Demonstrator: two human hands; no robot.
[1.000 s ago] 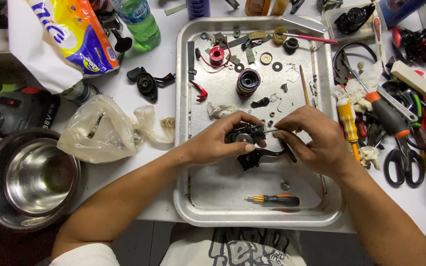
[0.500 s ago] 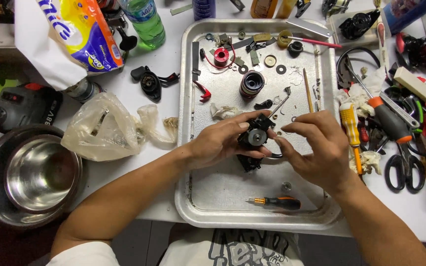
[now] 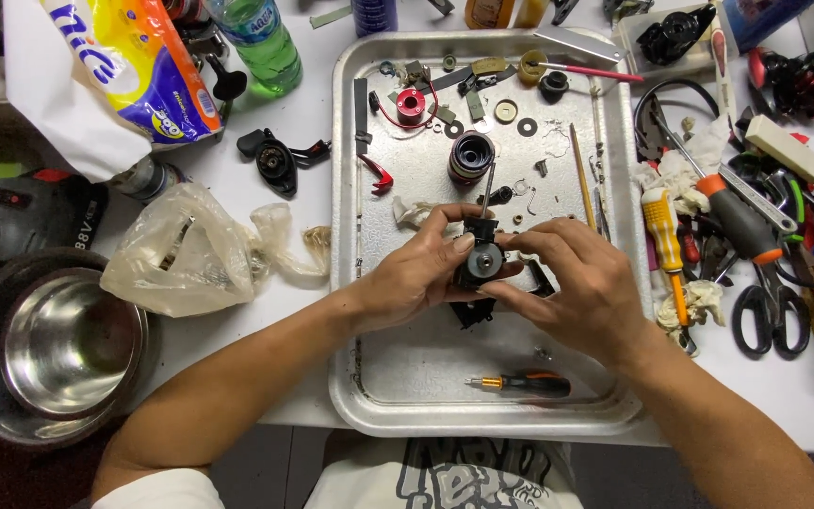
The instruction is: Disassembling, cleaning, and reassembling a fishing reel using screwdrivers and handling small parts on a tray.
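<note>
Both hands meet over the middle of a metal tray [image 3: 398, 401]. My left hand [image 3: 416, 273] grips a small black mechanical body [image 3: 479, 262] with a round silver bearing on its face and a thin metal shaft sticking up. My right hand [image 3: 577, 287] holds the same body from the right, with its fingers on the lower edge. A black crank part [image 3: 471, 313] hangs below the body, partly hidden by my fingers.
A small orange-and-black screwdriver [image 3: 520, 384] lies at the tray's near edge. Several loose parts, a dark spool [image 3: 470, 155] and a red spool [image 3: 412, 106] sit at the tray's far end. A steel bowl [image 3: 49, 344] and plastic bag [image 3: 186, 250] are left; scissors [image 3: 773, 316] and screwdrivers right.
The black body has been turned upright, its round bearing face now toward me and the shaft pointing up. Both hands shifted their hold slightly.
</note>
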